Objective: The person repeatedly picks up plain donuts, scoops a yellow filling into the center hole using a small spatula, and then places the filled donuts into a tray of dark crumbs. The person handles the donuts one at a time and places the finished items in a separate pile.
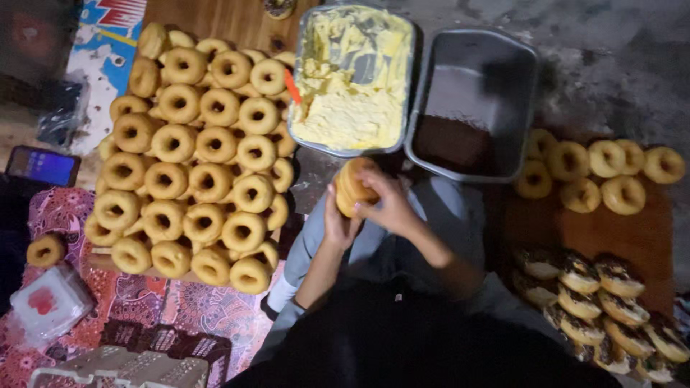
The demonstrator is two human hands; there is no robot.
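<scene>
Both hands meet in front of me around one plain doughnut (353,184), held on edge above my lap. My left hand (338,224) cups it from below. My right hand (387,203) grips its right side with the fingers curled over it. Just beyond stands a metal tray of yellow cream (351,79) with an orange-handled tool (292,87) at its left rim. To its right is a grey tray (503,86) with dark brown sprinkles (453,144) in its near end.
A big heap of plain doughnuts (194,158) fills a board on my left. Several more plain ones (604,176) lie at the right, and filled, chocolate-topped ones (611,309) sit nearer. A phone (43,165), a lone doughnut (45,251) and a small plastic box (47,305) lie at far left.
</scene>
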